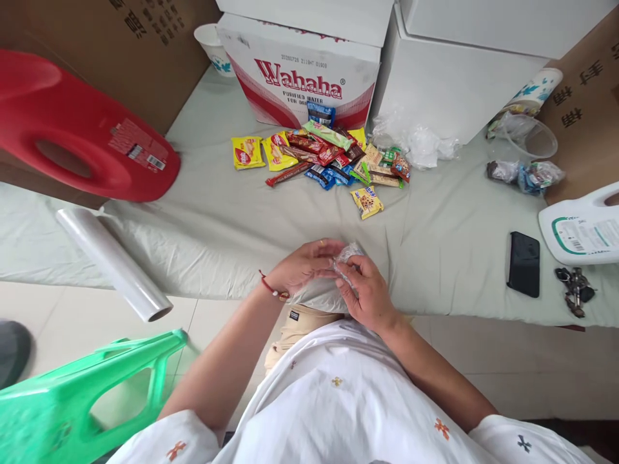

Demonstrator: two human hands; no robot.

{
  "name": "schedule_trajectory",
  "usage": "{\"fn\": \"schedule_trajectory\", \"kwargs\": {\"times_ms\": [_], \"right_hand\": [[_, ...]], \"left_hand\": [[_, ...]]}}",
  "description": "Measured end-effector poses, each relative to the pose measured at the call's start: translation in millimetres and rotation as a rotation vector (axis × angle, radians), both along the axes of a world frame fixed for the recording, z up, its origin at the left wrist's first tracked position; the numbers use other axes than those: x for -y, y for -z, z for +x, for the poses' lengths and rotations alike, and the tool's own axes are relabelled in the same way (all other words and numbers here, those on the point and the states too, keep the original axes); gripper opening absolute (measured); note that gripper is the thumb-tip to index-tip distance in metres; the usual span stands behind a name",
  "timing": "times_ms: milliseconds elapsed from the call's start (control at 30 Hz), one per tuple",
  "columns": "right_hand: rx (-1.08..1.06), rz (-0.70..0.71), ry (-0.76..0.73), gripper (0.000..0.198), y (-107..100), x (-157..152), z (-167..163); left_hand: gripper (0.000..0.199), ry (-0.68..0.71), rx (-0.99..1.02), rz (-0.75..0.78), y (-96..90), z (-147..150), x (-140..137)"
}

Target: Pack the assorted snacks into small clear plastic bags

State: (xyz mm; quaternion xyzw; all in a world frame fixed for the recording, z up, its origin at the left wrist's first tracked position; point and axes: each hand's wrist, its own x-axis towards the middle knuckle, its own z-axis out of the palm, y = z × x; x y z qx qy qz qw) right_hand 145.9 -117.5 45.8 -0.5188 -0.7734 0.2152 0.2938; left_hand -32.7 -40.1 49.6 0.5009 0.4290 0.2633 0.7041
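A small wad of crumpled clear plastic (352, 250) is between my two hands at the near edge of the cloth-covered surface. My left hand (307, 265), with a red cord bracelet at the wrist, has its fingers around the plastic's left side. My right hand (366, 291) pinches it from the right with bent fingers. Whether something is wrapped inside cannot be made out. Just beyond my hands lies a small yellow snack packet (367, 202). Farther back is a pile of wrapped snacks (322, 148) in red, yellow, blue and green.
A roll of plastic film (113, 264) and a red jug (87, 129) lie to the left. The Wahaba-style carton reads Wahaha (304, 77) at the back, beside crumpled clear bags (425, 145). On the right are a phone (524, 264), keys (575, 291) and a white bottle (583, 225). A green stool (87, 393) stands lower left.
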Motion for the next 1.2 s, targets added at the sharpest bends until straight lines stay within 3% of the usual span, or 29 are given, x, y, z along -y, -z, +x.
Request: {"fn": "schedule_trajectory", "kwargs": {"times_ms": [100,233,333,467,600,700,800,867,1000,1100,1200], "right_hand": [[0.155,0.049,-0.001,0.039,11,7,0],[0.252,0.117,-0.037,0.046,30,24,8],[0.232,0.142,-0.111,0.046,36,38,23],[0.086,0.091,-0.178,0.04,27,49,45],[0.162,0.175,-0.034,0.06,21,35,55],[0.273,0.17,-0.13,0.06,26,9,52],[0.223,0.128,-0.173,0.052,30,-14,48],[0.142,0.089,-0.114,0.047,28,-23,48],[-0.175,-0.053,0.051,0.039,20,-26,48],[-0.517,-0.345,0.132,0.043,21,-22,45],[-0.73,-0.615,0.22,0.058,24,-18,42]], "left_hand": [[0.041,-0.106,-0.018,-0.021,5.7,6,7],[0.031,-0.25,-0.258,0.19,18.0,31,24],[0.026,-0.338,-0.423,0.3,23.7,41,32],[0.031,-0.405,-0.448,0.314,28.9,44,33],[0.046,-0.447,-0.443,0.303,35.2,45,32],[0.047,-0.522,-0.522,0.4,37.3,47,32],[0.036,-0.529,-0.603,0.608,34.5,47,32],[0.036,-0.396,-0.495,0.655,31.4,44,33],[0.044,-0.145,-0.072,0.419,27.7,37,32],[0.051,-0.143,0.065,0.306,27.0,36,29],[0.052,-0.155,0.1,0.211,26.1,42,26]]}}
